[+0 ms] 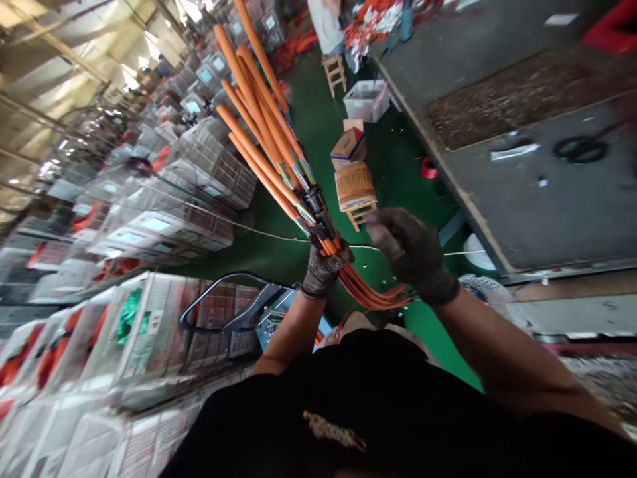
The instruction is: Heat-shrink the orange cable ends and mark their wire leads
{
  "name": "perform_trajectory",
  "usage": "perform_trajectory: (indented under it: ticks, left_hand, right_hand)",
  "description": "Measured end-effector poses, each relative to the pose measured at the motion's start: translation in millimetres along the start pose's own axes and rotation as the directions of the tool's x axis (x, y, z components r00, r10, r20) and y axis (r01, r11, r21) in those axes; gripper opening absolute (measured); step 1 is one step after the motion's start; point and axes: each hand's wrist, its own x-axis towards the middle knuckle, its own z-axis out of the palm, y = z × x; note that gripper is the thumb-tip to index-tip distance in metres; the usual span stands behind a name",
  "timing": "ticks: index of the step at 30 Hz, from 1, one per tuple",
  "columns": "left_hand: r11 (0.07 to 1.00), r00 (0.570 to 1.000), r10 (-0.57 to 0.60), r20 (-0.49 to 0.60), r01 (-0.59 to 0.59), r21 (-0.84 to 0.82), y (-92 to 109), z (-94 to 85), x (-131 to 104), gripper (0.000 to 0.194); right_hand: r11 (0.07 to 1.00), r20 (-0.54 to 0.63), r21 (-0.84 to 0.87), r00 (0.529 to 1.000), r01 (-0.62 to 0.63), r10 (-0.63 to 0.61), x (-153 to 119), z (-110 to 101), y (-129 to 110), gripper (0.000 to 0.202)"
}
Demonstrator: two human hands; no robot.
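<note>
My left hand (323, 269), in a dark grey knit glove, is closed around a bundle of orange cables (263, 119). Black connectors (314, 199) sit in the bundle just above that fist, with striped multicoloured wires showing beside them. The thick orange lengths reach up and away to the left. Below the hand, thinner orange cables (373, 295) curve off to the right. My right hand (413, 252), also gloved, is raised to the right of the bundle, apart from it. Its fingers are loosely bent and somewhat blurred, and nothing shows between thumb and fingers.
To the right stands a grey worktable (542, 199) with black scissors (580, 149). A wooden stool (359, 212), a cardboard box (348, 147) and a white crate (367, 99) are on the green floor. Stacked crates (164, 325) fill the left. Another person (326, 26) is far ahead.
</note>
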Motion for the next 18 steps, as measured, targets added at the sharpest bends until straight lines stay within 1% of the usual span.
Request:
perform_trajectory:
  ticks: [1,2,3,4,6,8,10,12,14,15,16,18]
  left_hand:
    - [1.000,1.000,0.000,0.020,0.000,0.011,-4.1,7.4,3.9,0.062]
    - [1.000,0.999,-0.002,0.039,0.001,0.022,-7.7,14.9,7.9,0.060]
    - [0.999,0.998,-0.004,0.056,0.002,0.032,-10.5,22.4,11.9,0.059]
    - [0.999,0.997,-0.001,0.072,-0.002,0.040,-12.6,29.5,15.8,0.057]
    - [0.998,0.995,0.033,0.091,-0.037,0.052,-14.6,41.6,23.4,0.053]
    - [0.993,0.991,0.082,0.108,-0.089,0.071,-14.5,49.8,29.9,0.048]
    - [0.991,0.986,0.106,0.131,-0.115,0.064,-13.3,54.1,35.7,0.044]
    - [0.994,0.986,0.094,0.135,-0.100,0.038,-11.6,55.0,42.3,0.043]
    - [0.997,0.992,0.070,0.109,-0.074,0.031,-9.6,52.7,51.9,0.044]
    - [0.997,0.994,0.062,0.085,-0.065,0.035,-8.7,50.3,58.4,0.045]
    - [0.997,0.997,0.058,0.057,-0.060,0.037,-7.9,47.1,65.9,0.047]
    - [0.998,0.998,0.065,0.009,-0.065,0.017,-6.8,38.7,83.9,0.053]
  right_hand:
    - [0.999,0.032,-0.029,0.999,0.025,-0.024,18.6,-9.8,-10.9,0.026]
    - [0.999,0.102,-0.039,0.994,0.031,-0.027,35.4,-16.8,-21.2,0.026]
    - [0.999,0.155,-0.052,0.988,-0.016,0.024,49.8,-21.7,-29.8,0.025]
    - [0.995,0.179,-0.079,0.982,-0.055,0.068,61.1,-25.3,-36.1,0.026]
    - [0.991,0.229,-0.092,0.967,-0.093,0.112,74.0,-31.9,-41.2,0.027]
    - [0.994,0.265,-0.079,0.959,-0.080,0.098,76.8,-41.2,-38.2,0.023]
    - [0.997,0.250,-0.060,0.967,-0.039,0.053,75.9,-54.0,-30.9,0.015]
    - [0.999,0.158,0.000,0.987,-0.034,0.033,77.2,-68.3,-22.6,0.013]
    - [0.987,0.032,0.138,0.996,-0.086,0.083,83.0,-81.7,-15.7,0.021]
    - [0.973,0.004,0.197,0.993,-0.121,0.122,87.2,-87.6,-13.3,0.025]
    - [0.967,0.011,0.213,0.990,-0.138,0.138,91.9,-92.7,-11.8,0.030]
    - [0.989,0.077,0.106,0.993,-0.098,0.090,102.1,-100.0,-11.0,0.034]
